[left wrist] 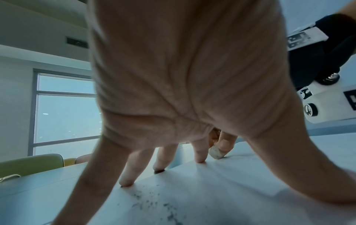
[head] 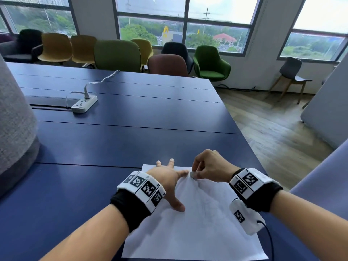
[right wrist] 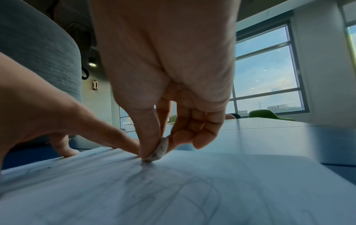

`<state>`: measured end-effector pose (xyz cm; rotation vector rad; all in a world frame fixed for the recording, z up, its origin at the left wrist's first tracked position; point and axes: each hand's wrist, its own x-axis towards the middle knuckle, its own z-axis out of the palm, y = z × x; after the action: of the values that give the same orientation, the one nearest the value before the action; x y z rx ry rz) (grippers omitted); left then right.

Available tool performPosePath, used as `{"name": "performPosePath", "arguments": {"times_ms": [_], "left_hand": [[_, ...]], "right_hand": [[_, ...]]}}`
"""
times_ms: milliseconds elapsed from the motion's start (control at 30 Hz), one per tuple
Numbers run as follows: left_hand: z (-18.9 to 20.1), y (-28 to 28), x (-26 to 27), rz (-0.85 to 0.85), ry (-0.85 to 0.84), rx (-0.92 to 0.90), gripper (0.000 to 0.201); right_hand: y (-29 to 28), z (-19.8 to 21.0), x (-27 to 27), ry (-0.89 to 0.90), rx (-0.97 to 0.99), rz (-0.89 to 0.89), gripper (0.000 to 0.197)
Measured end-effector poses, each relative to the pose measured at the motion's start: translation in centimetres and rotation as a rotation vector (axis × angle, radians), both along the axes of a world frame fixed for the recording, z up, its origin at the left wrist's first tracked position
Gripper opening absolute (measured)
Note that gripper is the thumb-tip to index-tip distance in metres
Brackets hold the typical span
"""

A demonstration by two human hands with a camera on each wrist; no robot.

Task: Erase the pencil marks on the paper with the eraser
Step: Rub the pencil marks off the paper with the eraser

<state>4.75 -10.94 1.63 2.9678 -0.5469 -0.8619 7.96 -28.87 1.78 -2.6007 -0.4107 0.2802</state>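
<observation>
On the paper (head: 197, 223) — eraser (right wrist: 161, 150) pinched between right fingers (right wrist: 148, 137), beside spread left fingers (head: 170, 162).

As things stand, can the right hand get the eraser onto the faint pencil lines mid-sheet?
Probably yes. The right hand pinches the eraser at the paper's far edge; the pencil lines lie bare nearer the person. The left hand presses down off to the side.
</observation>
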Motion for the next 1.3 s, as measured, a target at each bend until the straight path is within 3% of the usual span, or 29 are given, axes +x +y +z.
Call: {"name": "performPosePath", "arguments": {"times_ms": [167,333,500,667,833,967,1167,1300], "left_hand": [[-0.2,0.1,0.1,-0.008,-0.004,0.002,0.118],[0.0,0.1,0.0,-0.010,0.002,0.014,0.117],[-0.3,0.2,0.2,-0.013,0.006,0.030,0.120],[-0.1,0.1,0.1,-0.020,-0.009,0.037,0.117],[-0.4,0.1,0.2,-0.025,-0.002,0.041,0.119],[-0.2,0.1,0.1,-0.023,-0.002,0.043,0.118],[0.1,0.0,0.1,-0.017,0.009,0.054,0.118],[0.1,-0.1,0.0,-0.018,0.009,0.068,0.118]], "right_hand": [[0.5,0.5,-0.3,0.111,-0.032,0.074,0.008],[0.2,0.4,0.5,0.037,0.010,-0.019,0.013],[0.7,0.6,-0.8,0.125,-0.060,0.092,0.009],[0.4,0.6,0.0,0.040,-0.033,0.019,0.014],[0.5,0.5,-1.5,0.184,-0.073,0.139,0.016],[-0.7,0.5,0.0,0.044,-0.045,0.004,0.019],[-0.6,0.3,-1.7,0.220,-0.002,0.077,0.011],[-0.9,0.3,-0.2,0.090,0.014,-0.049,0.009]]}}
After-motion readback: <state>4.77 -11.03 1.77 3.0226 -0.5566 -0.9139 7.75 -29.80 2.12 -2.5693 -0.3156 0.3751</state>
